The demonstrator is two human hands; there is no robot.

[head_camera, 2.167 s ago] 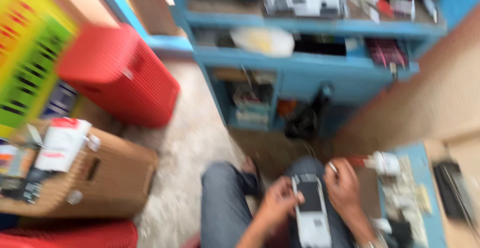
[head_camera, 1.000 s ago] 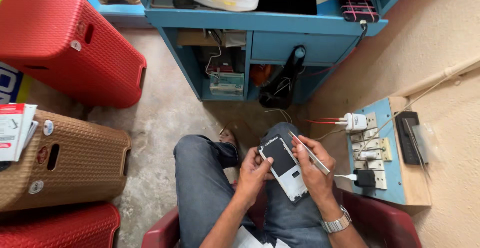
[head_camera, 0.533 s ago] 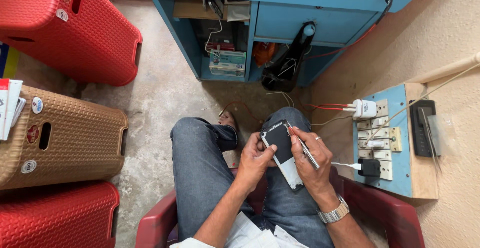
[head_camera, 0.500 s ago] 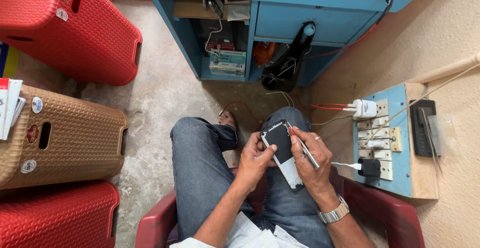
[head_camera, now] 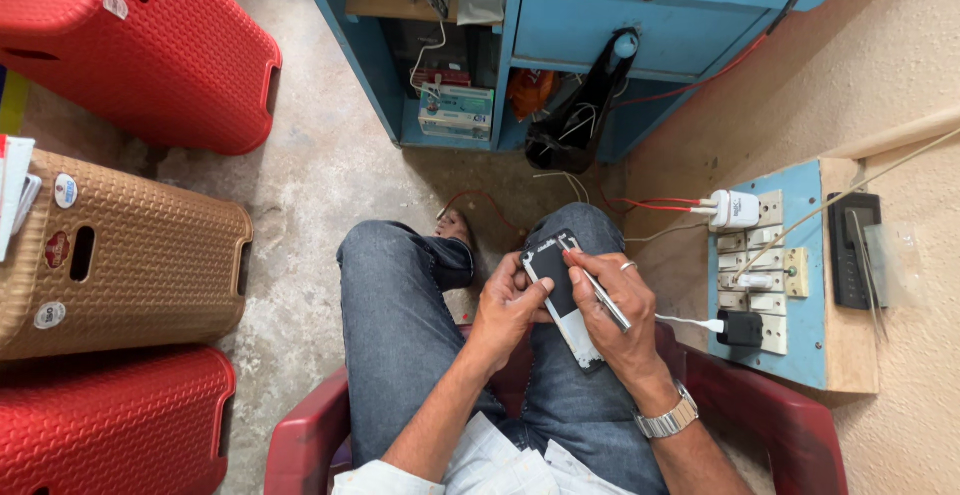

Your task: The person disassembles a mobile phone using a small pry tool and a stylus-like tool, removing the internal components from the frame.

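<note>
In the head view, a person sits on a dark red plastic chair (head_camera: 300,445) and looks down at their lap.

The left hand (head_camera: 510,300) is closed around the left edge of a phone (head_camera: 560,285). The phone lies tilted over the knees in blue jeans (head_camera: 400,325), with its dark side facing up and a pale part at its lower end.

The right hand (head_camera: 615,315) rests on the right side of the phone. Its fingers are closed on a thin metal tool (head_camera: 600,295), and the tool's tip touches the top part of the phone. There is a ring on one finger and a silver watch (head_camera: 668,420) on the wrist.

Just right of the right hand is a blue board with switches and sockets (head_camera: 800,285) on the wall. A white charger (head_camera: 735,210) and a black plug (head_camera: 740,328) sit in it.

Far above the hands stands a blue cabinet (head_camera: 600,25) with wires and small boxes inside.

Well to the left of the left hand are two red baskets (head_camera: 150,45) (head_camera: 100,425) and a brown basket (head_camera: 130,255) between them, all on the grey floor (head_camera: 320,185).
</note>
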